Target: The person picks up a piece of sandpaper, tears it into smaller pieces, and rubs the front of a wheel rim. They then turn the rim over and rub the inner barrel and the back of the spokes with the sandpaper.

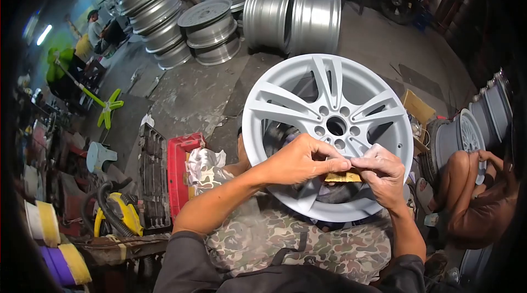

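A large silver-grey alloy wheel (392,106) lies face up in front of my lap, its split spokes and centre hole showing. Over its lower spokes, both hands meet at a small folded piece of yellow sandpaper (343,177). My left hand (299,160) pinches it from the left, thumb and fingers pressed together. From the right, my right hand (381,169) grips its other side with curled fingers. Grey dust coats the right fingers. The fingers hide the upper part of the sandpaper.
Stacked rims (156,13) and two upright rims (315,21) stand behind. At left are a red crate (178,156), a yellow-black machine (122,210), sandpaper rolls (74,263) and a green fan stand (110,105). A co-worker (483,205) sits at right beside another wheel (458,134).
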A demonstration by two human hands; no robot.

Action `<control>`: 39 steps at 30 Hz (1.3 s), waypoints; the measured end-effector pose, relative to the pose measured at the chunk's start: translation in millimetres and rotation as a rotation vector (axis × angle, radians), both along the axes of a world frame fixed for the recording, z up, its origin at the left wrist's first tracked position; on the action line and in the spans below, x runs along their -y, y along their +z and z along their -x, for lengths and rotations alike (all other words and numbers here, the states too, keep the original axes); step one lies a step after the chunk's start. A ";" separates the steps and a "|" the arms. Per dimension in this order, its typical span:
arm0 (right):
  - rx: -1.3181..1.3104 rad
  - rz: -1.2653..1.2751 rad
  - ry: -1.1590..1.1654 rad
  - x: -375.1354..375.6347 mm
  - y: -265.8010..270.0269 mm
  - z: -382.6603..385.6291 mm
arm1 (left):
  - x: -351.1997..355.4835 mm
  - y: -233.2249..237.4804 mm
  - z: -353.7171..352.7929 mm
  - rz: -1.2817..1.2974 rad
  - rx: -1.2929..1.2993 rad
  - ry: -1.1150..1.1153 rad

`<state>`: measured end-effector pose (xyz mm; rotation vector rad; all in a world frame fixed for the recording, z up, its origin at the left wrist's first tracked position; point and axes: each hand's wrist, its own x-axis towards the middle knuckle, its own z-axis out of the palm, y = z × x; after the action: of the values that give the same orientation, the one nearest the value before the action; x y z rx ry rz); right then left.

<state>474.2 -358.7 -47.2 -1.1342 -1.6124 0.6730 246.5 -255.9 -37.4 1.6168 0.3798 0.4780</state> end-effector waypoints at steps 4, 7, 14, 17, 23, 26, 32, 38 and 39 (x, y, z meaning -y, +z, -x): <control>0.052 -0.007 -0.040 1.8 2.6 3.7 | 4.3 -2.1 -3.7 0.027 -0.060 0.066; 0.079 -0.055 -0.039 0.2 9.0 9.1 | 4.2 -8.2 -4.8 -0.355 0.083 0.147; 0.093 0.057 -0.063 1.3 12.7 7.5 | -0.3 -9.5 -5.2 -0.653 0.200 0.126; 0.112 0.053 -0.031 4.2 14.2 6.8 | 0.5 -8.8 -4.0 -0.611 0.183 0.100; 0.152 -0.002 -0.022 4.9 12.9 8.4 | 3.5 -12.6 -1.1 -0.395 0.097 0.056; 0.138 0.042 -0.033 5.7 13.4 9.0 | 9.7 -6.2 -0.5 -0.078 -0.104 0.054; 0.116 0.049 -0.035 4.3 4.4 8.1 | 7.3 -13.3 -2.0 0.059 -0.133 0.053; 0.168 -0.020 -0.025 3.4 2.5 11.9 | 6.8 -18.2 -1.8 0.314 -0.096 -0.019; 0.168 -0.016 -0.029 3.5 2.1 12.6 | 8.3 -16.0 -1.8 0.270 -0.114 0.019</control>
<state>461.7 -362.1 -45.2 -1.2272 -1.7359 0.5563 248.3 -264.2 -53.5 1.3825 0.5227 0.3337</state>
